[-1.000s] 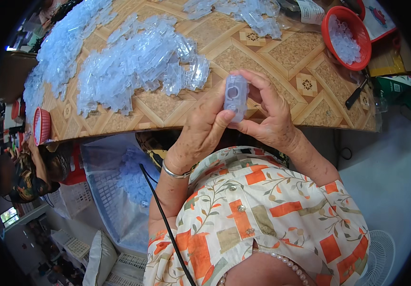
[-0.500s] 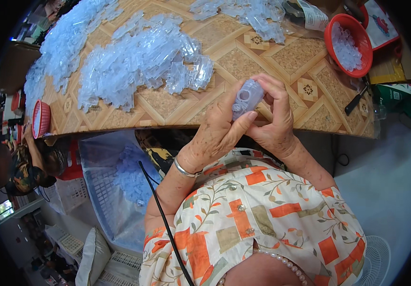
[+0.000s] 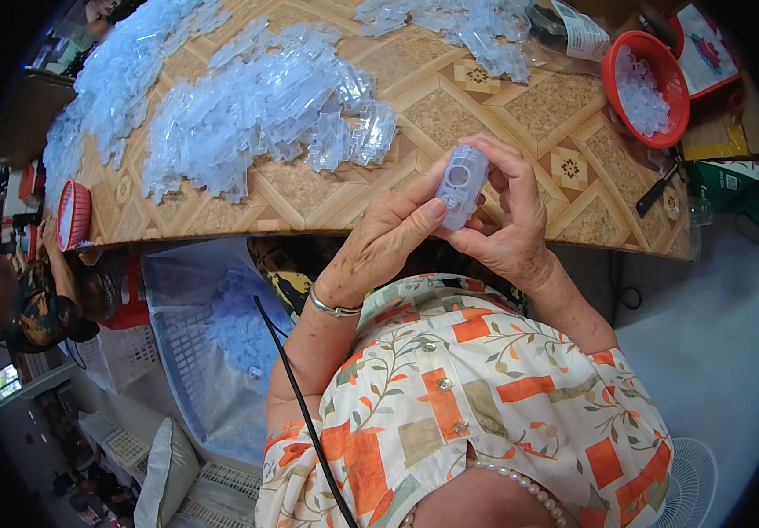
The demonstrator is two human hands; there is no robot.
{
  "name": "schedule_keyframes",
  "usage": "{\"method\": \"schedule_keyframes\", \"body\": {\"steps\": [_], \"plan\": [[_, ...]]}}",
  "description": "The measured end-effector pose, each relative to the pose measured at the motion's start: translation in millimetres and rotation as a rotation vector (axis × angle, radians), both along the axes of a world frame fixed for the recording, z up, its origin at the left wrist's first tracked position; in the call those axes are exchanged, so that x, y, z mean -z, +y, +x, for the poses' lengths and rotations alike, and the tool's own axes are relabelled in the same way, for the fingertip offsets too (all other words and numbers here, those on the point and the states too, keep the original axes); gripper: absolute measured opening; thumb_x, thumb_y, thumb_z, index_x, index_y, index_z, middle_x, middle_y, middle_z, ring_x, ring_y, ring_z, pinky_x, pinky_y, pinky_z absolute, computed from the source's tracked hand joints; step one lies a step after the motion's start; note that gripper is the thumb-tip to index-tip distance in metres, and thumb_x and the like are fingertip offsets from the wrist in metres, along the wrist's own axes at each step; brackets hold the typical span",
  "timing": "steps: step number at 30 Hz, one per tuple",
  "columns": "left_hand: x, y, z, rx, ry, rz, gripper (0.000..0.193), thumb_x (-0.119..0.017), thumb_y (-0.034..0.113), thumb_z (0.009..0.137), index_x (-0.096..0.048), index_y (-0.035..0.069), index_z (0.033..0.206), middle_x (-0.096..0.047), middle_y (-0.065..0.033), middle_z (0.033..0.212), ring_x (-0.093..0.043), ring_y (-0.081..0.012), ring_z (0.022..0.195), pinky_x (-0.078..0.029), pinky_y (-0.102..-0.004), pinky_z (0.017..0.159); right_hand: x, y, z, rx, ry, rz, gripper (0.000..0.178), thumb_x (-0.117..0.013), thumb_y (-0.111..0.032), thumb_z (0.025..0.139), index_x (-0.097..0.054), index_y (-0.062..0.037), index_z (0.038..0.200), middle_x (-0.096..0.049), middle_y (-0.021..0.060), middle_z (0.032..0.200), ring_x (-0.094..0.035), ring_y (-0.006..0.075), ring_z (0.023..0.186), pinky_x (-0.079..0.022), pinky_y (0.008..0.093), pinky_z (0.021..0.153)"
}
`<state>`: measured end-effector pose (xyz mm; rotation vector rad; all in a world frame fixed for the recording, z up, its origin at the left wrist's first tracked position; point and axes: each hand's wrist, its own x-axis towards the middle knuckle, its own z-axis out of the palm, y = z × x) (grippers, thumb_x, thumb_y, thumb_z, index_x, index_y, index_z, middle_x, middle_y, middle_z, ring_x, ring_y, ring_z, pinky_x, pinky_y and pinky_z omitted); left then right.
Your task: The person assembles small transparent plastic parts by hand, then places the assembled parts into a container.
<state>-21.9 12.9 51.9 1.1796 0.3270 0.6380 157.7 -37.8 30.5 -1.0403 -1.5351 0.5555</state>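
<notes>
A translucent plastic part (image 3: 462,187), roughly rectangular with a round opening near its far end, is held between both hands just above the near table edge. My left hand (image 3: 404,217) grips its left side, the thumb pressed on its near part. On the other side my right hand (image 3: 513,204) closes round it, fingers behind its far end. To the left, a large pile of flat clear plastic pieces (image 3: 265,106) covers the patterned table (image 3: 450,119). Whether small pieces are hidden under my fingers, I cannot tell.
A red basket (image 3: 606,75) of small clear parts stands at the far right, above a black-handled tool (image 3: 656,195). Another red basket (image 3: 76,216) sits at the left edge near a person (image 3: 41,304). A lined crate (image 3: 177,326) of clear parts is below the table.
The plastic part has turned between my hands and now stands more upright, showing a narrower face. My left thumb has shifted up and left along it.
</notes>
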Motion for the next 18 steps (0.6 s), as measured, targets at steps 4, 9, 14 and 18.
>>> {"method": "schedule_keyframes", "body": {"steps": [4,9,14,18], "plan": [[-1.8,-2.2,1.6,0.001,-0.021,-0.028,0.055,-0.047,0.019,0.106,-0.029,0.001,0.155,-0.061,-0.0126,0.125,-0.066,-0.0203,0.106,-0.053,-0.0316,0.093,-1.6,-0.4,1.4,-0.01,-0.004,0.001,0.084,-0.088,-0.004,0.066,-0.041,-0.0053,0.137,-0.049,0.0168,0.138,-0.052,0.0281,0.128,-0.047,0.0391,0.106],[1.9,-1.8,-0.3,-0.026,0.017,-0.014,0.056,-0.051,0.022,0.104,-0.034,-0.002,0.151,-0.06,-0.0149,0.13,-0.066,-0.0233,0.108,-0.051,-0.0342,0.097,-3.1,0.6,1.1,-0.014,-0.025,-0.002,0.085,-0.087,-0.004,0.066,-0.041,-0.0057,0.137,-0.049,0.0168,0.137,-0.052,0.0284,0.128,-0.048,0.0393,0.105],[0.2,0.1,1.1,-0.04,0.017,0.022,0.057,-0.051,0.022,0.104,-0.033,-0.002,0.152,-0.061,-0.0148,0.129,-0.066,-0.0233,0.108,-0.051,-0.0346,0.097,-0.2,0.9,-0.3,0.015,-0.042,0.034,0.086,-0.088,-0.005,0.066,-0.041,-0.0054,0.138,-0.05,0.018,0.138,-0.053,0.0296,0.128,-0.048,0.0395,0.104],[0.9,0.6,1.0,-0.097,0.137,0.265,0.058,-0.052,0.025,0.104,-0.033,-0.003,0.151,-0.061,-0.0145,0.129,-0.065,-0.0215,0.11,-0.051,-0.0346,0.096,2.9,0.5,-4.7,0.035,-0.04,0.035,0.085,-0.088,-0.006,0.067,-0.041,-0.005,0.138,-0.05,0.0185,0.138,-0.052,0.0305,0.128,-0.048,0.0396,0.104]]}}
